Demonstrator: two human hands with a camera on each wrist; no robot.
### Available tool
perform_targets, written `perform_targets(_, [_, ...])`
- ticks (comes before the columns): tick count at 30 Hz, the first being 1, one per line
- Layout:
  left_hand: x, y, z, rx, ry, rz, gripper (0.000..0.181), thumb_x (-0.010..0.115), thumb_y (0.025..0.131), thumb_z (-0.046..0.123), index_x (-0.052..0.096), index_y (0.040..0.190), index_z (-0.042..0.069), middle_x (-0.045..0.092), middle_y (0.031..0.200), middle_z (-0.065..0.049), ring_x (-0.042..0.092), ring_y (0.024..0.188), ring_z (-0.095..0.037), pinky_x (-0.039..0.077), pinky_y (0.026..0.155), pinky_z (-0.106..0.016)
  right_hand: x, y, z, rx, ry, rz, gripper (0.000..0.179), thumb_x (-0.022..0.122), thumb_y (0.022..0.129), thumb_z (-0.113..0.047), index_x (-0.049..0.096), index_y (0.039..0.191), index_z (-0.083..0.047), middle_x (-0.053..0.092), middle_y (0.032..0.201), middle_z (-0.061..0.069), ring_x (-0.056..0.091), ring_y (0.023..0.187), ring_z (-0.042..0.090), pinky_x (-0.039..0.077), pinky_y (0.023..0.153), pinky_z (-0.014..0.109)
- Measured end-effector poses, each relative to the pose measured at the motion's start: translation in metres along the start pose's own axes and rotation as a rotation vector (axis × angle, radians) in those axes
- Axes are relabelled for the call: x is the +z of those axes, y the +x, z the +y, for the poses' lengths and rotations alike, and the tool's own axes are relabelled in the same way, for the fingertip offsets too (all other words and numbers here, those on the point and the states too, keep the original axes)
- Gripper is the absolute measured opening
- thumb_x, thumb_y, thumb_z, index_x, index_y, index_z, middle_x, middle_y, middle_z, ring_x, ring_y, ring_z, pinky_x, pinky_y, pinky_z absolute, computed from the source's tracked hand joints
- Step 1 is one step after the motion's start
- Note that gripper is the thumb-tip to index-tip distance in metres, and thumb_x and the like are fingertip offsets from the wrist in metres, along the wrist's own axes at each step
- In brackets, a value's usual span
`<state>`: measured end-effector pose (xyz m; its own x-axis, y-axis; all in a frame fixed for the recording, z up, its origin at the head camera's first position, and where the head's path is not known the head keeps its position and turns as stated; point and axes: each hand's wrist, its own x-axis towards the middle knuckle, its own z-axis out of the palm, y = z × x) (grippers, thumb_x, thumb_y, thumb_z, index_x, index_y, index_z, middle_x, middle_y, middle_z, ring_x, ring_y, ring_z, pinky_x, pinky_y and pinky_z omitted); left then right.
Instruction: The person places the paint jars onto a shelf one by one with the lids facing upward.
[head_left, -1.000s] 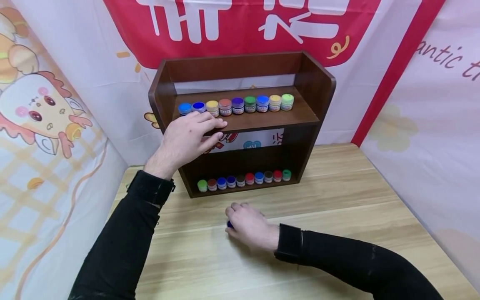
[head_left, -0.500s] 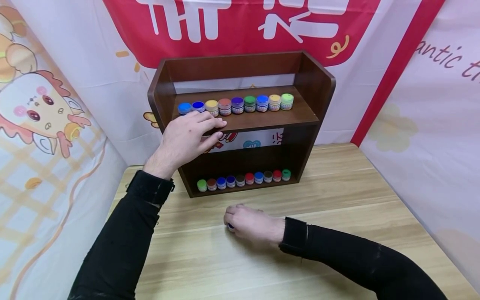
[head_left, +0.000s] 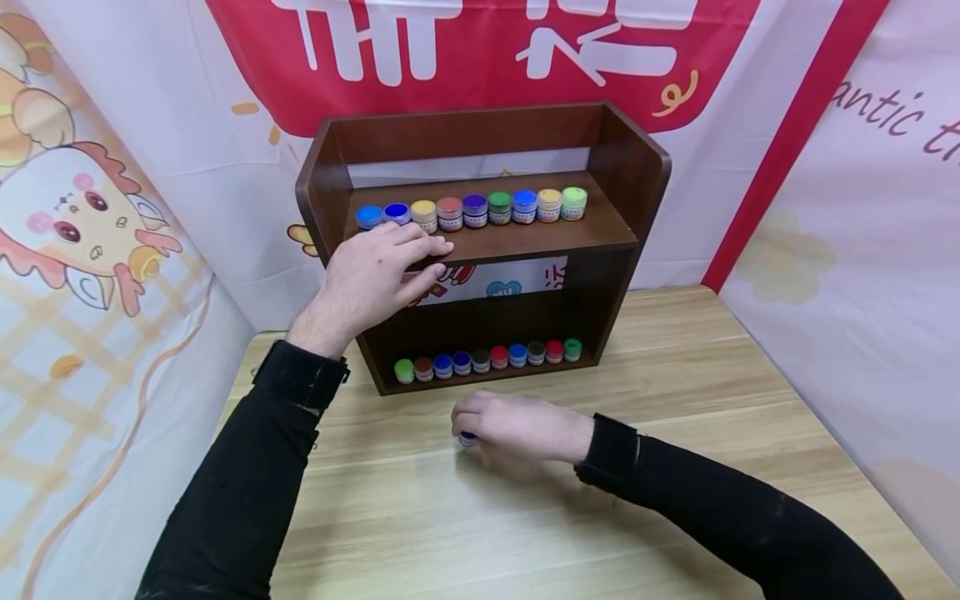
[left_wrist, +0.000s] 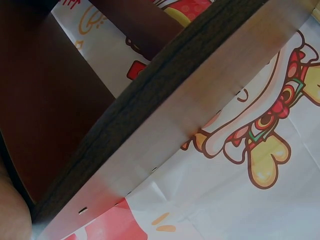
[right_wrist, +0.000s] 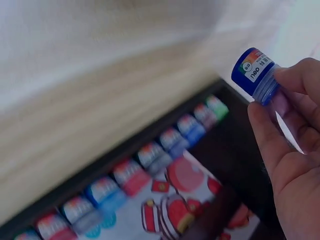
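Note:
My right hand [head_left: 517, 427] pinches a small paint jar [right_wrist: 254, 72] with a dark blue lid between thumb and fingers, over the wooden table in front of the shelf. In the right wrist view the jar is tilted, its white label showing. My left hand [head_left: 378, 279] rests at the left front edge of the upper shelf board, fingers fairly straight and thumb lower down. It partly covers the leftmost jars there. The brown wooden shelf unit [head_left: 525, 243] carries a row of paint jars [head_left: 474, 211] on its upper board and a second row of jars [head_left: 498, 358] on the bottom one.
The light wood table [head_left: 375, 517] extends around the shelf's foot. A white printed cloth [head_left: 847, 275] stands at the right and a red-and-white banner [head_left: 480, 50] behind. In the left wrist view, the shelf's side panel [left_wrist: 165, 110] crosses in front of printed cloth.
My right hand has risen slightly towards the shelf with the jar, and its forearm has shifted right. The left hand has stayed on the upper shelf.

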<state>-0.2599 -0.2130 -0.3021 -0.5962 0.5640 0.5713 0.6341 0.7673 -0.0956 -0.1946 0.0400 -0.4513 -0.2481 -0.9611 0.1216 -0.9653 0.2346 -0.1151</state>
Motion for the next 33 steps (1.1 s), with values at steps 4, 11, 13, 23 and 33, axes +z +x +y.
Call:
perform_targets(4, [0.000,0.000,0.000,-0.001,0.002,-0.001,0.041,0.064,0.100,0.046,0.071,0.136,0.027,0.071,0.115,0.002,0.062,0.106,-0.020,0.059,0.080,-0.038,-0.023,-0.003,0.004,0.022,0.014,0.050,0.031,0.073,0.094,-0.010,0.069,0.125,-0.014,0.066,0.125,-0.001,0.057,0.114,0.011,0.048,0.101,0.019])
perform_targets(11, [0.000,0.000,0.000,0.003,0.002,0.001,0.041,0.066,0.099,0.045,0.071,0.135,0.026,0.071,0.116,0.002,0.062,0.105,-0.019,0.059,0.078,-0.037,-0.063,-0.010,0.012,0.041,0.001,0.171,0.033,0.072,0.094,-0.007,0.070,0.126,-0.011,0.066,0.130,0.002,0.057,0.120,0.014,0.049,0.102,0.022])
perform_targets(13, [-0.001,0.000,0.001,0.003,0.004,0.001,0.041,0.065,0.099,0.045,0.071,0.135,0.027,0.071,0.116,0.002,0.062,0.105,-0.019,0.059,0.078,-0.037,-0.074,-0.012,0.015,0.036,-0.006,0.225,0.033,0.073,0.092,-0.004,0.069,0.125,-0.010,0.065,0.130,0.004,0.057,0.120,0.015,0.050,0.100,0.023])
perform_targets(23, [-0.001,0.000,0.001,0.003,0.005,-0.008,0.046,0.056,0.102,0.054,0.070,0.136,0.027,0.071,0.116,0.002,0.061,0.105,-0.019,0.059,0.081,-0.037,-0.130,-0.026,0.026,0.072,-0.066,0.412,0.029,0.075,0.091,-0.005,0.070,0.120,-0.005,0.066,0.129,0.008,0.058,0.115,0.019,0.054,0.095,0.029])
perform_targets(33, [-0.001,0.000,0.000,0.008,0.002,-0.001,0.045,0.057,0.102,0.052,0.071,0.135,0.026,0.070,0.115,0.002,0.061,0.106,-0.019,0.059,0.081,-0.038,-0.179,-0.043,0.039,0.207,-0.144,0.570,0.035,0.074,0.090,0.000,0.067,0.124,-0.003,0.062,0.132,0.011,0.054,0.124,0.025,0.054,0.101,0.040])
